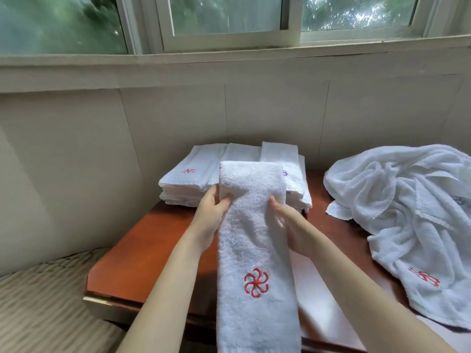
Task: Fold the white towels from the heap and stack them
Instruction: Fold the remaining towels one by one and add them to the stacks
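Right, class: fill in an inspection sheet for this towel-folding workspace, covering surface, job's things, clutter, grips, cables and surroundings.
Surface: reddish wooden table, glossy.
Job's things: long folded towel with a red emblem, held lengthwise in front of the stack of folded towels by the wall; unfolded heap on the right.
Clutter: nothing seen.
Grips: left hand pinches the towel's left edge; right hand is at its right edge, blurred, hold unclear.
Cables: nothing seen.
Surroundings: window above a pale wall; striped cushion lower left.
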Available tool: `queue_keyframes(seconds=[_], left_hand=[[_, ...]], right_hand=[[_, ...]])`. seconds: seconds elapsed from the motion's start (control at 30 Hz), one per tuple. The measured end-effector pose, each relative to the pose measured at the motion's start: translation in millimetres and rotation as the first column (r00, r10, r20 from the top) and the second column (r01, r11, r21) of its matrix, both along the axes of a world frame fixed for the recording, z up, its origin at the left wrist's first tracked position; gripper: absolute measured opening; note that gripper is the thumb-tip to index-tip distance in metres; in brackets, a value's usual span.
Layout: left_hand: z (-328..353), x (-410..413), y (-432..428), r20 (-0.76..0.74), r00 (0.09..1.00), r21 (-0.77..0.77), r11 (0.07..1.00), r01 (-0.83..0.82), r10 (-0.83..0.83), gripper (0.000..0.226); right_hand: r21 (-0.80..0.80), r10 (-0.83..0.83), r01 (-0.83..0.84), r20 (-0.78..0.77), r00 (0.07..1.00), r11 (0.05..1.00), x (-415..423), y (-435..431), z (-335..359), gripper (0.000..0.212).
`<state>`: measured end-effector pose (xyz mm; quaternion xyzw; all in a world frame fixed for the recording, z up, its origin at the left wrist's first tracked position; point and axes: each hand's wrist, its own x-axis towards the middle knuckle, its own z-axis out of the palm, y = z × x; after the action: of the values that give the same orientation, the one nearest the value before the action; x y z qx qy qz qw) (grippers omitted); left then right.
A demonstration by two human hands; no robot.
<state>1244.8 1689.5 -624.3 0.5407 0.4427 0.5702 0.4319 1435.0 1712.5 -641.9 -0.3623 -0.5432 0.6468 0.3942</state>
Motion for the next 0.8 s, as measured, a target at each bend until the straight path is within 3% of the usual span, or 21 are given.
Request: queue_keyframes(seconds=[0.1,0.2,0.33,0.53,0.63,0.7,0.77,0.8], left_hand=[[28.1,-20.3,11.7,-0.08,0.992,0.086,0.992,-0.089,0.096,0.021],[61.6,-46.7,27.7,-0.132,0.963,0.216,0.955,-0.205,0.237,0.018],[100.6,-84.0,54.7,-0.267,0.892,0.349,0.9,-0.263,0.365,0.011],[152.7,-133.0,134.8,-0.383,0.795,0.447,0.847,-0.286,0.47,0.005],[166.0,-151.0,208.7,-0.396,0.77,0.427,0.843,-0.328,0.5,0.012],[158.8,-157.8,261.6,-0.338,0.771,0.389,0.826,-0.407,0.54,0.018],[128.0,-164.1,309.0,-0.341,0.781,0.234,0.852,-0.469,0.523,0.038],[103.0,-168.0,326.8,-0.393,0.794,0.081,0.877,-0.473,0.465,0.051]], right_hand=[[0.164,-0.124,0.113,0.059,0.991,0.98,-25.5,20.6,41.6,0.026],[0.341,-0.213,0.152,0.149,0.966,0.928,-51.1,38.6,79.3,0.01],[0.455,-0.234,0.149,0.135,0.963,0.878,-86.1,64.2,117.7,0.013],[0.465,-0.265,0.211,0.052,0.963,0.86,-141.2,148.8,152.3,0.016],[0.483,-0.314,0.284,-0.02,0.949,0.828,-170.8,217.9,156.7,0.009],[0.517,-0.395,0.343,-0.011,0.919,0.784,-190.3,272.1,147.8,0.017],[0.51,-0.435,0.342,0.071,0.898,0.789,-201.9,319.7,123.5,0.036],[0.444,-0.409,0.321,0.118,0.905,0.836,-205.2,340.0,103.1,0.051]])
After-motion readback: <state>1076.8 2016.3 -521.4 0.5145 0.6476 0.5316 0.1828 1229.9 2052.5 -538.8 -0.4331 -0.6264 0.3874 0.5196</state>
